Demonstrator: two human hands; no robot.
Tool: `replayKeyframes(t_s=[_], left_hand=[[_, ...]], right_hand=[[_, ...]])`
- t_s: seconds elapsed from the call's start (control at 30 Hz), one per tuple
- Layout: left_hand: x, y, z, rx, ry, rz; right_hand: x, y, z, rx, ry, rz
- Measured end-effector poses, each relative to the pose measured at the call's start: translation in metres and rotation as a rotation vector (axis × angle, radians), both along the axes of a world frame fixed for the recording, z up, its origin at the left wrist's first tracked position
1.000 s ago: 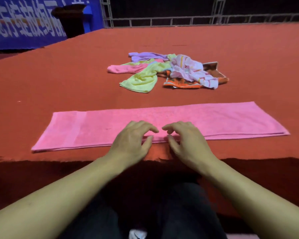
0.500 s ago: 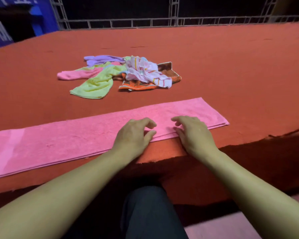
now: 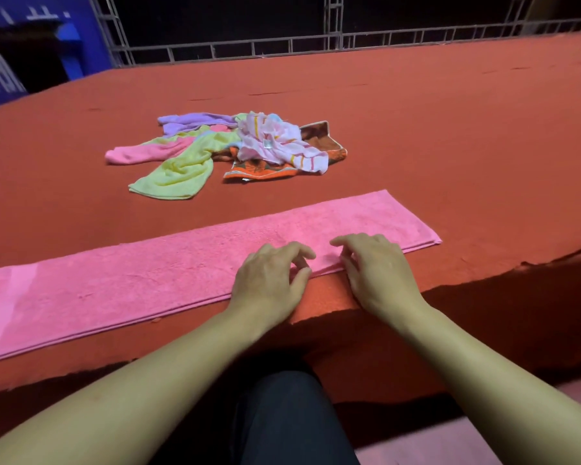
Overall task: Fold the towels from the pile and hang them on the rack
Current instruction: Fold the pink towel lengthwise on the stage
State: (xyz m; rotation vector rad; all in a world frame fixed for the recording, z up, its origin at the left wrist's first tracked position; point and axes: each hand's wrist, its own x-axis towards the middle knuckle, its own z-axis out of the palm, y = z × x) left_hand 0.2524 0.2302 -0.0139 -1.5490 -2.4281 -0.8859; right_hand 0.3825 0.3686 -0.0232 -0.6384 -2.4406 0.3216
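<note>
A long pink towel [image 3: 168,273], folded lengthwise, lies flat along the near edge of the red table [image 3: 450,146]. My left hand [image 3: 269,283] and my right hand [image 3: 376,270] rest side by side on its near edge, close to its right end. Their fingers are curled on the cloth and the thumbs pinch at the edge. Further back lies the pile of towels [image 3: 228,149]: purple, pink, yellow-green, a striped pale one and an orange patterned one. No rack is in view.
The table's front edge [image 3: 483,273] drops off just under my wrists, with my dark-trousered legs [image 3: 282,417] below. A metal truss railing [image 3: 316,45] runs behind the table. A blue banner [image 3: 0,78] stands at the back left.
The view has swung left to right, so the towel now runs off the left side of the frame. My hands have slid along the near edge towards the towel's right end.
</note>
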Motion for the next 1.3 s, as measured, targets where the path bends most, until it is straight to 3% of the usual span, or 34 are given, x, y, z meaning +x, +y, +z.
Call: replayKeyframes(t_s=[0.1, 0.27, 0.47, 0.53, 0.87, 1.13, 1.3], left_hand=[[0.001, 0.002, 0.001, -0.024, 0.009, 0.009], [-0.010, 0.026, 0.018, -0.006, 0.071, 0.036], [-0.051, 0.058, 0.020, -0.576, 0.028, 0.036], [-0.056, 0.055, 0.007, -0.667, 0.020, 0.039], [-0.071, 0.064, 0.012, -0.622, 0.076, 0.085], [-0.085, 0.072, 0.007, -0.737, 0.011, 0.113], [-0.087, 0.113, 0.012, -0.376, 0.091, 0.098]], right_hand=[[0.003, 0.001, -0.003, 0.045, -0.094, -0.012], [-0.022, 0.013, 0.013, 0.109, 0.011, -0.063], [-0.072, 0.044, 0.017, -0.004, -0.548, 0.007], [-0.076, 0.054, 0.011, -0.077, -0.621, 0.008], [-0.078, 0.080, 0.021, -0.049, -0.606, -0.043], [-0.074, 0.107, 0.013, -0.138, -0.658, -0.088], [-0.076, 0.147, 0.031, -0.024, -0.275, -0.240]])
